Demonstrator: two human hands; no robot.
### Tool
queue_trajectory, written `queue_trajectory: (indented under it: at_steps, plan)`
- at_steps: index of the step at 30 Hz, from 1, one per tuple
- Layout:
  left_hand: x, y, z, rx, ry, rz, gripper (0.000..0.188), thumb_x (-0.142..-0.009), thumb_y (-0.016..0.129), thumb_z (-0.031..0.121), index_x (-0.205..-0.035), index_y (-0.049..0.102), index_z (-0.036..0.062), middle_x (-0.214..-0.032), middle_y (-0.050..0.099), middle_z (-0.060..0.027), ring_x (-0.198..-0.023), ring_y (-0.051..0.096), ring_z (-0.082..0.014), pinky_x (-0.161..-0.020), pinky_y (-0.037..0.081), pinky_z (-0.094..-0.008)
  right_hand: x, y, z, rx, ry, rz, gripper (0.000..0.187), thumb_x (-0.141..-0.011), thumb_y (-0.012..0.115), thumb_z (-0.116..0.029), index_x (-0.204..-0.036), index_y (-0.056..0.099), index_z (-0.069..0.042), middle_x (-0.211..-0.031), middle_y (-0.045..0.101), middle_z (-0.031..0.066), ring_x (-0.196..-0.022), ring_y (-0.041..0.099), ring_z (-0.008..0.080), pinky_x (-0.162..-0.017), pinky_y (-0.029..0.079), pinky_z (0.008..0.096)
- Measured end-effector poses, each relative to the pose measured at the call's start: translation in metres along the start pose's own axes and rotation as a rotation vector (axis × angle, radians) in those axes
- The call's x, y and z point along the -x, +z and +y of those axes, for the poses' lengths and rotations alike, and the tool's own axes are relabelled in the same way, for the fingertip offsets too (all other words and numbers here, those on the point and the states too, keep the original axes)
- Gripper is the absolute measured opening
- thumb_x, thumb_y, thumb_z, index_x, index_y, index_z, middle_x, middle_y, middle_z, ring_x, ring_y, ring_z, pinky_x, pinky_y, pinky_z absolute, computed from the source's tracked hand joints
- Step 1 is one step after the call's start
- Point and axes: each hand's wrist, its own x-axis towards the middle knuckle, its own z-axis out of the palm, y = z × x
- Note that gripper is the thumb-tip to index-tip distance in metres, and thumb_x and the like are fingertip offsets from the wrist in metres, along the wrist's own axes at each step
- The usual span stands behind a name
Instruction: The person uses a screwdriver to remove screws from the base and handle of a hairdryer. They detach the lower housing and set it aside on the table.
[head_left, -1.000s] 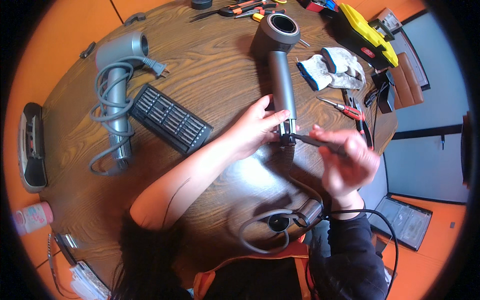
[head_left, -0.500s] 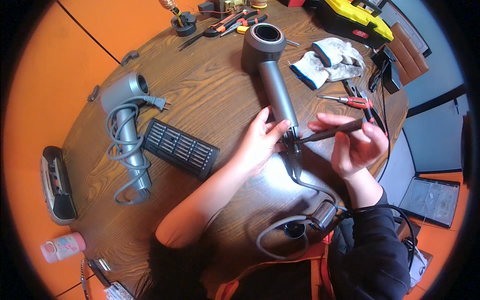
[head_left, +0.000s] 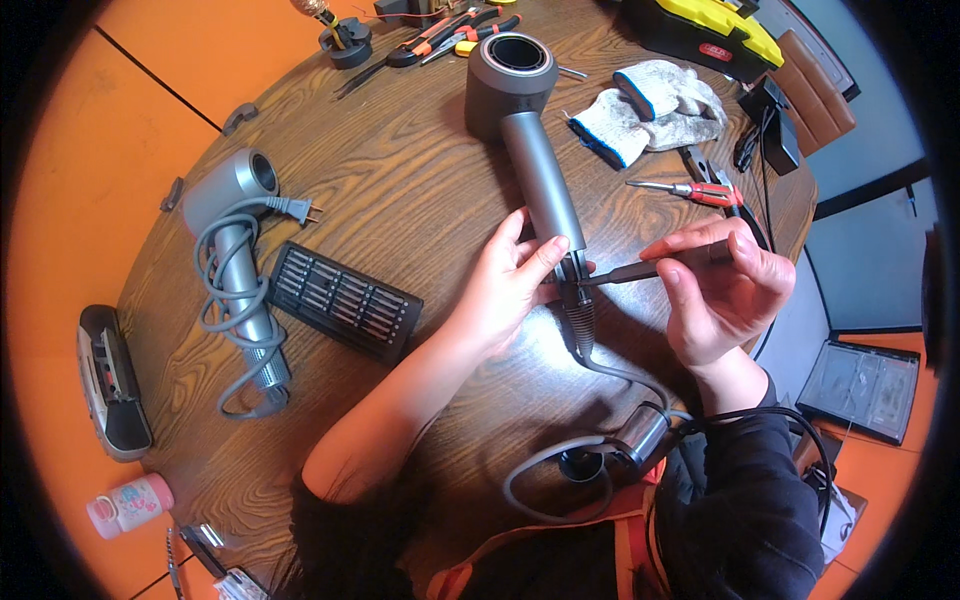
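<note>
A grey hair dryer [head_left: 540, 185] lies over the table, its round head pointing away from me. My left hand [head_left: 512, 285] is wrapped around the lower end of its handle, the thumb on top. Below the thumb the handle's inner part is exposed, with a ribbed cord sleeve [head_left: 580, 322] under it. My right hand [head_left: 725, 290] pinches a dark slim screwdriver [head_left: 640, 270], whose tip meets the exposed part from the right. A silver cylindrical sleeve [head_left: 641, 432] sits around the cord near my body.
At left lie a second hair dryer [head_left: 240, 270] wound in its cord and a black bit case [head_left: 345, 305]. White work gloves [head_left: 655, 115], a red screwdriver [head_left: 690, 191] and pliers [head_left: 470, 40] lie farther off. A yellow and black toolbox [head_left: 705, 40] stands at the back right.
The view has shifted slightly, so most things sit a little farther left. My right hand has tilted and its fingers have shifted on the screwdriver. My left hand keeps its hold.
</note>
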Motion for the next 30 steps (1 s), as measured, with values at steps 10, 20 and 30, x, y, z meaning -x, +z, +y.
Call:
queue_trajectory:
  at_steps: [10,20,30]
  plan:
    - [0.000,0.001,0.001,0.003,-0.003,0.005,0.037,-0.088,0.051,0.017,-0.120,0.034,0.0053,-0.093,0.059,-0.0101,-0.087,0.060,-0.0182,-0.071,0.050,-0.0308,-0.006,-0.001,0.008,-0.095,-0.068,-0.149,0.055,-0.071,0.063,0.008,-0.118,0.037,-0.004,-0.089,0.059,0.0200,-0.075,0.061,0.0240,-0.060,0.049,0.0306]
    - [0.000,0.001,0.003,-0.016,-0.016,0.005,0.039,-0.087,0.053,0.018,-0.120,0.035,0.0055,-0.106,0.054,-0.0087,-0.096,0.055,-0.0177,-0.077,0.050,-0.0326,-0.013,-0.003,0.003,-0.120,0.084,-0.313,0.063,-0.072,0.058,0.014,-0.122,0.028,-0.012,-0.094,0.057,0.0210,-0.082,0.062,0.0287,-0.063,0.054,0.0336]
    - [0.001,0.001,0.002,0.016,-0.015,0.007,0.039,-0.088,0.052,0.016,-0.120,0.034,0.0050,-0.095,0.057,-0.0103,-0.089,0.059,-0.0210,-0.075,0.050,-0.0321,-0.014,-0.006,0.009,-0.082,-0.120,-0.093,0.051,-0.065,0.070,0.007,-0.107,0.044,-0.006,-0.082,0.060,0.0160,-0.071,0.060,0.0221,-0.060,0.048,0.0307]
